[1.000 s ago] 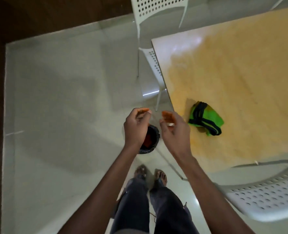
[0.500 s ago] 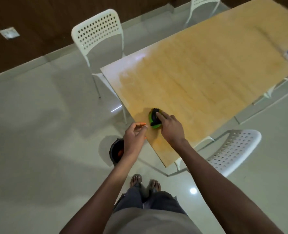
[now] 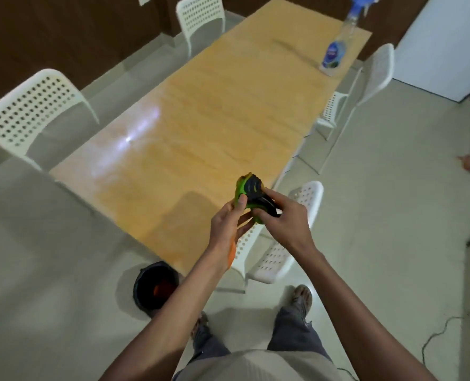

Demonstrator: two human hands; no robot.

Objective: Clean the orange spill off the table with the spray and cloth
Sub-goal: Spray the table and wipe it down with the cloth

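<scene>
A green and black cloth (image 3: pixel 249 192) is bunched up in the air over the near right edge of the long wooden table (image 3: pixel 200 111). Both hands hold it: my left hand (image 3: pixel 229 222) grips its lower left side with the thumb on the green part, and my right hand (image 3: pixel 283 218) pinches its black part from the right. Orange stain shows on my left palm near the wrist. The clear spray bottle (image 3: pixel 335 50) with a blue label and blue trigger stands at the table's far right corner. The tabletop carries a faint orange tint.
A black bin (image 3: pixel 156 288) with something orange inside stands on the floor by the table's near corner. White perforated chairs sit at the left (image 3: pixel 30 105), far side (image 3: pixel 200 17), right (image 3: pixel 376 75) and just under my hands (image 3: pixel 280 254). A cable lies on the floor at the lower right.
My right hand lifted the cloth off the table and my left hand joined it on the cloth. The view swung from the bin up along the table, bringing the spray bottle into sight.
</scene>
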